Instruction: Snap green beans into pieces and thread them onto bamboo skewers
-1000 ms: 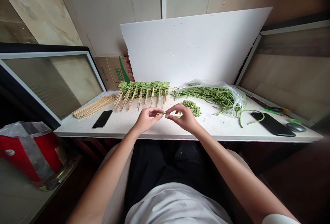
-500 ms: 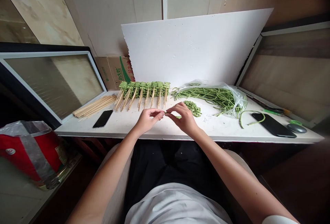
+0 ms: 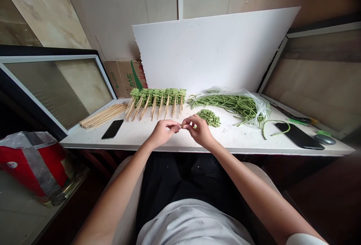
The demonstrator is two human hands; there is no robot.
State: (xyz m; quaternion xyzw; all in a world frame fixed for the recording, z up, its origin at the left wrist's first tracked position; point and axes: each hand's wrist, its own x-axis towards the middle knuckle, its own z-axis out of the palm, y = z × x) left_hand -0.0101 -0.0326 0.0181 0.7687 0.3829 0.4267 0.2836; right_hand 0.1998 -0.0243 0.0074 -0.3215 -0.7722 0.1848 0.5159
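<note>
My left hand (image 3: 164,133) and my right hand (image 3: 199,130) meet above the white table (image 3: 231,139), fingertips pinching a thin green bean (image 3: 186,125). Most of the bean is hidden by my fingers. Just beyond my right hand lies a heap of coiled green beans (image 3: 208,118). Further back, a long row of beans wound on bamboo skewers (image 3: 156,99) stands with its sticks pointing toward me. A bundle of bare bamboo skewers (image 3: 103,115) lies to its left. A clear plastic bag of long green beans (image 3: 234,105) sits to the right.
A black phone (image 3: 113,129) lies near the left, and another (image 3: 299,136) at the right. Green-handled scissors (image 3: 299,120) and a dark round object (image 3: 324,139) are at the far right. A white board (image 3: 211,49) stands behind; a red tin (image 3: 34,166) is at lower left.
My hands have drawn closer together, and less of the green bean shows between them. The objects on the table have not moved.
</note>
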